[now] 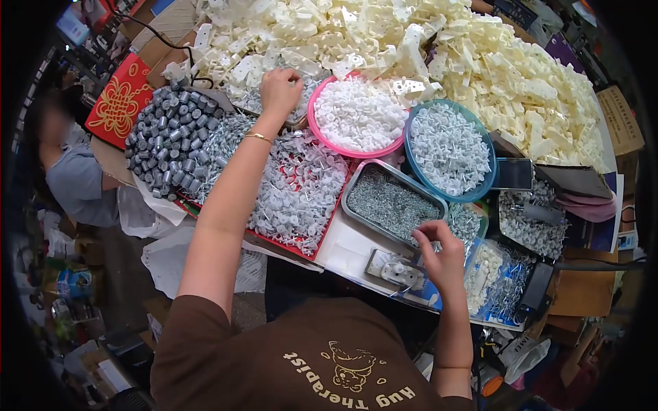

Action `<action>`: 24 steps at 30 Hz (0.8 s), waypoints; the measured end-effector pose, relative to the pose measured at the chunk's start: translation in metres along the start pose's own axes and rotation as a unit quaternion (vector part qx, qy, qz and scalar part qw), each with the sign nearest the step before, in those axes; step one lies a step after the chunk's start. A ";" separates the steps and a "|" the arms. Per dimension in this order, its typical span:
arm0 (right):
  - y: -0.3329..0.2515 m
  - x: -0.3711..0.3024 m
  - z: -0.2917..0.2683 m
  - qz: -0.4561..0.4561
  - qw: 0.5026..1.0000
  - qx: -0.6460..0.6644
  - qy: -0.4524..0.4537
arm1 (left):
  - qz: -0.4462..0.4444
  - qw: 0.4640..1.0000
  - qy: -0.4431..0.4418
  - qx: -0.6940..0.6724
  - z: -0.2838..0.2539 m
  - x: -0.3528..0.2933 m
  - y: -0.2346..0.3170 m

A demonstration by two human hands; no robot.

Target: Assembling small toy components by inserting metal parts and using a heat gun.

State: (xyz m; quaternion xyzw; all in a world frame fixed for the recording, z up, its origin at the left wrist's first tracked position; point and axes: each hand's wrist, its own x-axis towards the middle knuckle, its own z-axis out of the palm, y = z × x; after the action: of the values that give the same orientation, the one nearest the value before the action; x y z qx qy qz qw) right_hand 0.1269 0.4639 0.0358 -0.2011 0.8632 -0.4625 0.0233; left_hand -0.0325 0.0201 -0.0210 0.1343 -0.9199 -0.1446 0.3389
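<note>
My left hand (279, 92) reaches to the far side of the table, over a heap of small silvery metal parts (308, 96) beside the cream plastic pieces. Its fingers are curled, and whatever they may hold is hidden. Above the near right edge of a grey metal tray of tiny screws (391, 203) is my right hand (442, 257). Thumb and fingertips are drawn together there; anything between them is too small to make out. Just left of that hand, a small pale block-shaped assembly with metal parts (395, 270) lies on the white tabletop.
A pink-rimmed bowl of white plastic pieces (360, 115) and a teal bowl of clips with nails (450, 149) stand behind the tray. Grey cylinders (175, 140) and a red tray of clips (298, 195) lie left. Cream plastic parts (521, 89) are heaped behind. Another person (79, 178) sits left.
</note>
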 end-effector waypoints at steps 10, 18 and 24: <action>-0.012 -0.007 -0.011 0.076 0.992 0.101 -0.002 | -0.069 0.993 -0.051 -0.075 -0.031 -0.013 0.020; -0.028 -0.016 -0.013 0.074 0.954 0.282 0.062 | -0.020 0.817 -0.184 -0.546 -0.123 -0.167 0.171; -0.006 -0.030 0.010 0.126 0.904 0.406 -0.047 | 0.049 0.823 -0.268 -0.499 -0.129 -0.212 0.214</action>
State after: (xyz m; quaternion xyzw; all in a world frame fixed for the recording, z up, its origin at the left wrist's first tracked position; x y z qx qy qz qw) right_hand 0.1588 0.4638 0.0309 -0.0850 0.6165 -0.7563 0.2018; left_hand 0.1763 0.2678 0.0252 -0.1427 -0.7822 -0.5970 0.1065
